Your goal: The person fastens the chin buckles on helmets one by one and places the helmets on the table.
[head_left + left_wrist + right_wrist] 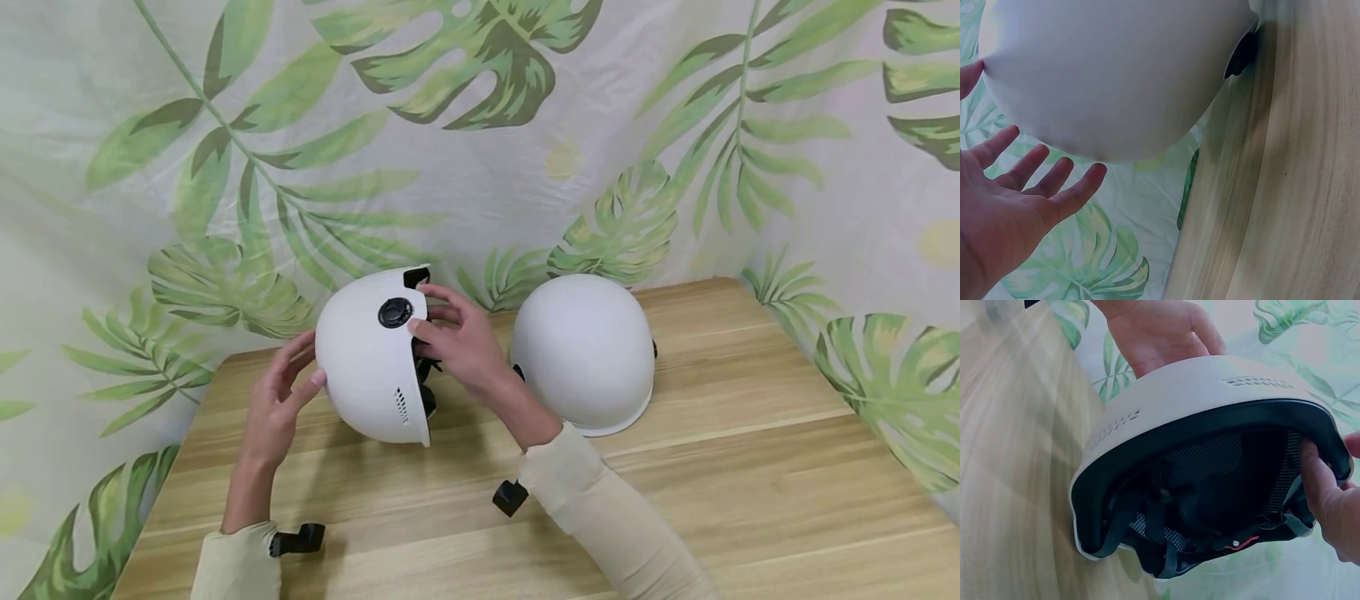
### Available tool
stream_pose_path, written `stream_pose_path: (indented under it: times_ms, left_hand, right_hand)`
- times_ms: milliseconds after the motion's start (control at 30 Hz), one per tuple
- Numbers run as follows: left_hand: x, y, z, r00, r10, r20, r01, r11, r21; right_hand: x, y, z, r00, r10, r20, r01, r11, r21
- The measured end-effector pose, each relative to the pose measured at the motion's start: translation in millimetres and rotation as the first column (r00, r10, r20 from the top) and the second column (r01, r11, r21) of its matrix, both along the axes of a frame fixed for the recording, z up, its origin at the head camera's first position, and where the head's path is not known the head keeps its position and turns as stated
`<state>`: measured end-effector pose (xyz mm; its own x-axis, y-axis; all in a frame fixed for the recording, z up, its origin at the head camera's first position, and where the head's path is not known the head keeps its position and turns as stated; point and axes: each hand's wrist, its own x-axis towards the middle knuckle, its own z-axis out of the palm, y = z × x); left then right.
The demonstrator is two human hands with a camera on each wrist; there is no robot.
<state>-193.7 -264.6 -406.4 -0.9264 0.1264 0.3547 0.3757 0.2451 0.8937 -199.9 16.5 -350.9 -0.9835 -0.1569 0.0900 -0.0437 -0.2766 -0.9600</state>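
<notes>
The right hand [467, 343] pinches the tilted white helmet [360, 367] by its rim, thumb beside the round black disc [395, 312]; the left hand [276, 408], fingers spread, touches its crown. The helmet's opening faces right, with dark straps [1118, 531] inside; whether it touches the wood-grain table [750, 467] below, I cannot tell. A second white helmet [585, 350] sits dome-up to its right, apart; leaf-print cloth [510, 192] hangs behind it.

Light-brown wood-grain tabletop [795, 475], grain running roughly crosswise in head view, white helmet [585, 350] resting crown up toward far edge, second white helmet [360, 358] tipped sideways to its left, contact with wood unclear, soft shadows on the wood around both.
</notes>
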Motion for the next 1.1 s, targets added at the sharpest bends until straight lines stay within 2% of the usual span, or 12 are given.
stream_pose_path:
  times_ms: [533, 900, 1100]
  left_hand:
    - [1.9, 2.2, 5.0, 0.999, 0.036, -0.016, -0.036, 0.999, 0.002]
    - [1.2, 5.2, 4.6, 1.000, 0.023, 0.005, -0.023, 0.998, -0.060]
    - [4.3, 8.6, 8.9, 0.998, 0.068, -0.019, -0.069, 0.994, -0.083]
  right_hand:
    - [-1.3, 10, -16.0, 0.999, 0.048, -0.009, -0.048, 0.989, -0.141]
    - [-1.8, 18, -20.2, 0.996, 0.084, -0.041, -0.089, 0.986, -0.137]
    - [-0.1, 22, -22.6, 0.996, 0.088, -0.028, -0.091, 0.988, -0.127]
